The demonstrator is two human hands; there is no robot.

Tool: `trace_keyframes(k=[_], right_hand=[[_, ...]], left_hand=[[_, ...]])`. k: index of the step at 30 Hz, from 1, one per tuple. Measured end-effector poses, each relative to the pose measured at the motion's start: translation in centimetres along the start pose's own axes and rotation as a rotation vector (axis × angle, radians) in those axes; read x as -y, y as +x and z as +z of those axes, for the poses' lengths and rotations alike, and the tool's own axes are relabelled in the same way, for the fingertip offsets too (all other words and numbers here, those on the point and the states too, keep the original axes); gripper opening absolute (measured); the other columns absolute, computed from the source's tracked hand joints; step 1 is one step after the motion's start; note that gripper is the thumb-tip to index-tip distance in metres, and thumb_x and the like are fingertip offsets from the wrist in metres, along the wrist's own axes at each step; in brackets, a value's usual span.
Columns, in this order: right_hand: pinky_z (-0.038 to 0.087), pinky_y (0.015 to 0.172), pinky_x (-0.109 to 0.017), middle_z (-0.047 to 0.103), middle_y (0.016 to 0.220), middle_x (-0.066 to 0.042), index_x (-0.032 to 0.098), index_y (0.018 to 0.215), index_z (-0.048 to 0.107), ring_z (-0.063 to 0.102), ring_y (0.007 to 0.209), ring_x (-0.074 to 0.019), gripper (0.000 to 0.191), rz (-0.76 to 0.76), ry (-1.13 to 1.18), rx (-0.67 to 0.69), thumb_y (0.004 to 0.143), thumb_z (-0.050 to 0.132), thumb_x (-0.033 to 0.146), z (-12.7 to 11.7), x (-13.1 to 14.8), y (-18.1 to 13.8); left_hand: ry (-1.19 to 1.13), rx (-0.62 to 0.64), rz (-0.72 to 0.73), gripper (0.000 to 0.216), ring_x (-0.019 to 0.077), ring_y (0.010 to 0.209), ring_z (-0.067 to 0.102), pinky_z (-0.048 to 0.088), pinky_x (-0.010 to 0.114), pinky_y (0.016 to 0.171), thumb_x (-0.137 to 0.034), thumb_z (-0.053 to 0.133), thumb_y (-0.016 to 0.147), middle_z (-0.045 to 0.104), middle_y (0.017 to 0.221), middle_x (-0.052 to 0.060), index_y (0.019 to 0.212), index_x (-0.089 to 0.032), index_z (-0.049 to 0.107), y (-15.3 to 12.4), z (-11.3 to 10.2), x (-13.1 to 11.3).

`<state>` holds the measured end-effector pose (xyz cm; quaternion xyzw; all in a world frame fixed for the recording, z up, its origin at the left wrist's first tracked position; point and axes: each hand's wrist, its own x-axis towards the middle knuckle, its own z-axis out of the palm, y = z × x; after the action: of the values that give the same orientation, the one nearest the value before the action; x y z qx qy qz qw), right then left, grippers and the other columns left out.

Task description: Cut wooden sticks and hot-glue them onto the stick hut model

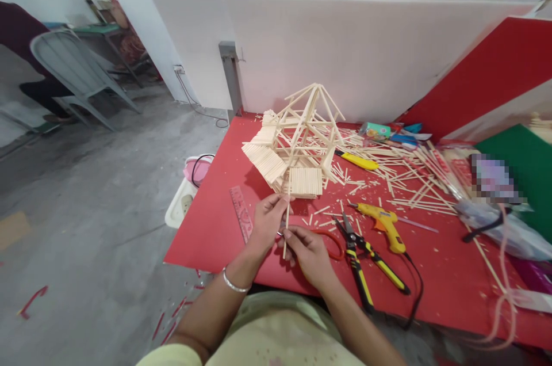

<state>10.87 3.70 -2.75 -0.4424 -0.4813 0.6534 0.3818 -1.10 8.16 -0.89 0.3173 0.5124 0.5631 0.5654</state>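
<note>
A model house (297, 144) built of thin wooden sticks stands on the red table (215, 222). Just in front of it, my left hand (265, 222) pinches the upper part of a single thin stick (286, 227), held nearly upright. My right hand (308, 254) grips the same stick lower down, fingers closed around it. Red-handled scissors (332, 245) lie partly hidden behind my right hand. A silver bangle (233, 283) circles my left wrist.
A pink ruler (240, 212) lies left of my hands. Yellow-handled cutters (357, 262) and a yellow glue gun (383, 222) lie to the right, with scattered sticks (405, 179), a yellow knife (357, 160) and plastic bags (500, 222). White boards (366, 49) back the table. A grey chair (73, 69) stands on the floor to the left.
</note>
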Motion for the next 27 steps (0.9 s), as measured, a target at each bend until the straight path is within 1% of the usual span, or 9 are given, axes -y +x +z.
trace_keyframes(k=[4,7,12,18,25,27], right_hand=[[0.043,0.041,-0.021,0.067,0.066,0.000,0.019,0.087,0.067,0.051,0.044,-0.0084,0.037,0.000,-0.011,-0.006,0.090,0.061,0.055,-0.11,-0.25,0.02],[0.043,0.042,-0.020,0.066,0.066,0.001,0.019,0.087,0.067,0.051,0.044,-0.0084,0.038,-0.009,-0.021,-0.012,0.090,0.060,0.056,-0.23,-0.31,-0.02],[0.042,0.043,-0.020,0.061,0.056,0.003,0.019,0.084,0.067,0.050,0.043,-0.0084,0.039,-0.014,-0.063,-0.030,0.090,0.059,0.057,-0.33,-0.13,-0.10],[0.044,0.043,-0.020,0.067,0.066,0.000,0.019,0.087,0.068,0.051,0.044,-0.0078,0.039,-0.012,-0.053,-0.044,0.088,0.061,0.058,-0.35,-0.12,-0.11],[0.044,0.043,-0.020,0.064,0.061,0.002,0.019,0.085,0.068,0.051,0.043,-0.0084,0.039,-0.006,-0.060,-0.043,0.090,0.060,0.057,-0.37,-0.02,-0.23],[0.044,0.043,-0.020,0.064,0.062,0.001,0.019,0.084,0.067,0.051,0.043,-0.0081,0.038,-0.009,-0.055,-0.035,0.090,0.060,0.056,-0.43,-0.17,-0.24]], left_hand=[[0.003,-0.002,0.001,0.039,0.0046,0.042,0.036,0.024,0.018,0.038,-0.053,0.071,0.077,0.053,0.057,-0.003,0.069,-0.016,0.064,-0.01,0.17,-0.04],[-0.010,-0.007,0.003,0.038,0.0050,0.043,0.037,0.025,0.018,0.038,-0.053,0.071,0.077,0.053,0.057,-0.003,0.070,-0.016,0.064,0.00,0.24,0.09],[-0.016,-0.005,0.015,0.038,0.0048,0.043,0.037,0.026,0.017,0.038,-0.052,0.072,0.077,0.052,0.057,-0.003,0.069,-0.016,0.064,0.04,0.34,0.31],[-0.021,-0.008,0.009,0.038,0.0049,0.042,0.036,0.025,0.018,0.038,-0.051,0.070,0.079,0.051,0.056,-0.004,0.068,-0.016,0.061,0.16,0.40,0.61],[-0.011,-0.009,0.025,0.038,0.0046,0.041,0.035,0.026,0.018,0.039,-0.052,0.069,0.080,0.049,0.054,-0.005,0.068,-0.017,0.060,0.14,0.45,0.72],[-0.011,-0.011,0.027,0.037,0.0049,0.042,0.036,0.026,0.018,0.038,-0.051,0.069,0.080,0.049,0.055,-0.005,0.070,-0.017,0.062,0.12,0.45,0.75]])
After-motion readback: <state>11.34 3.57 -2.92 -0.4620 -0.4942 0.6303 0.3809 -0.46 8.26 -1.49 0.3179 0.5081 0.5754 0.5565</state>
